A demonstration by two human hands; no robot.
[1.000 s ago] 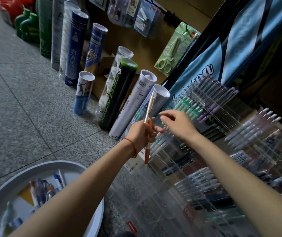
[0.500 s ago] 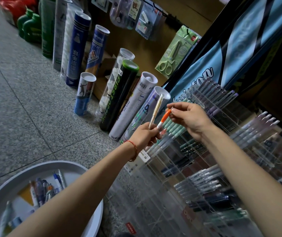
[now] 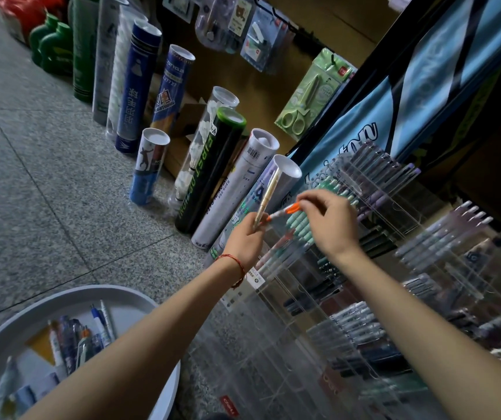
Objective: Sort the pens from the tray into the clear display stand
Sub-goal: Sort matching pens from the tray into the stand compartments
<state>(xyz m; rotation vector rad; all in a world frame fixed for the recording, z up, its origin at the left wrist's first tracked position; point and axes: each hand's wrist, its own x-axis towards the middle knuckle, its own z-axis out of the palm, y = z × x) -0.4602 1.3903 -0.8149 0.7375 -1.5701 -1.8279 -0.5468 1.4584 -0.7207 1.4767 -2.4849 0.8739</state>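
The clear display stand [image 3: 273,344] is filling the right half of the frame, its slanted rows already carrying many pens. The round grey tray [image 3: 140,301] is sitting at lower left with loose pens [image 3: 70,338] waiting in it, so the sorting is looking partway done at best. Both forearms are reaching up from the bottom edge and meeting at the centre, in front of the stand's upper-left rows. The left hand [image 3: 243,241] is gripping a pale gold pen [image 3: 266,198] that is standing nearly upright out of its curled fingers. The right hand [image 3: 331,225] is arching over the mint-green pens [image 3: 302,225], pinching the top of an orange pen [image 3: 285,211] that is lying slantwise between the two hands. Whether the left fingers are also touching its lower tip I cannot tell. By the look of it, the person is taking the orange pen across for placing. The next move is calling for a matching slot, the barrel turning in line with the row and sliding down between the dividers.
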